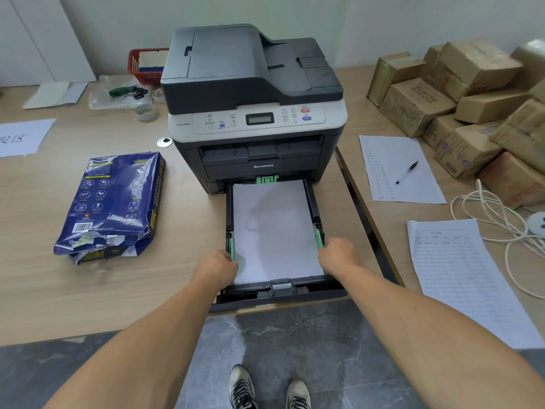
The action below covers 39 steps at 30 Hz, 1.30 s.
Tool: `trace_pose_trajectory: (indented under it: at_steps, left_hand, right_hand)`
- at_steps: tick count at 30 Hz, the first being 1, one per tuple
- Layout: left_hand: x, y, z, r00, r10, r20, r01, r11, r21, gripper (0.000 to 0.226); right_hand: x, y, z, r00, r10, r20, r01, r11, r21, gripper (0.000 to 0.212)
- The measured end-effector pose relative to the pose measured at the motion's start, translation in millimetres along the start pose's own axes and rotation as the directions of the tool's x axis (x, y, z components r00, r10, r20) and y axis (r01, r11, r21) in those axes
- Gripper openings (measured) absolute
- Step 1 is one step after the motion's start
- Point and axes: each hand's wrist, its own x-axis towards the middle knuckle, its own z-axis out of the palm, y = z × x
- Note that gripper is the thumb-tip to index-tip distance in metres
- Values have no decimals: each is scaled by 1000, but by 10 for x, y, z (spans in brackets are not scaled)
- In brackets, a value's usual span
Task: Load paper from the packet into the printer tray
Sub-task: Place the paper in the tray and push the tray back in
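On the wooden bench [124,290], our left hand [216,268] and right hand [339,255] curl closed on the tray [280,293] sides. Paper [272,228] is in; next we push it shut.

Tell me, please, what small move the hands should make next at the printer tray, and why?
Probably squeeze the green side guides snug against the paper stack. The sheets already lie flat in the pulled-out tray, the left hand and right hand sit at its two sides, and the torn packet lies set aside on the desk.
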Motion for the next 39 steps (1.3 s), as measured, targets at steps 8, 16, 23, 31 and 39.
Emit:
trace_pose_trajectory:
  at_steps: [8, 16, 23, 31, 39]
  left_hand:
    - [-308, -186, -6, 993, -38, -107, 37, 999, -18, 38]
    - [-742, -180, 76, 944, -162, -288, 168, 986, -6, 51]
    - [-793, -377, 205, 894, -305, -327, 112, 861, -496, 59]
    - [-909, -352, 219, 914, -383, -133, 153, 629, -762, 76]
    - [-559, -432, 119, 934, -336, -118, 93, 550, -830, 86]
  right_hand:
    - [-279, 186, -232, 994, -46, -97, 39, 996, -76, 26]
    - [-484, 444, -270, 992, 125, -15, -120, 977, 176, 35]
    - [-626, 551, -145, 979, 200, -33, -151, 830, 537, 41]
    - [-676, 609, -24, 938, 345, 35, -216, 503, 837, 22]
    - [-568, 459, -163, 963, 260, 74, -178, 406, 896, 44]
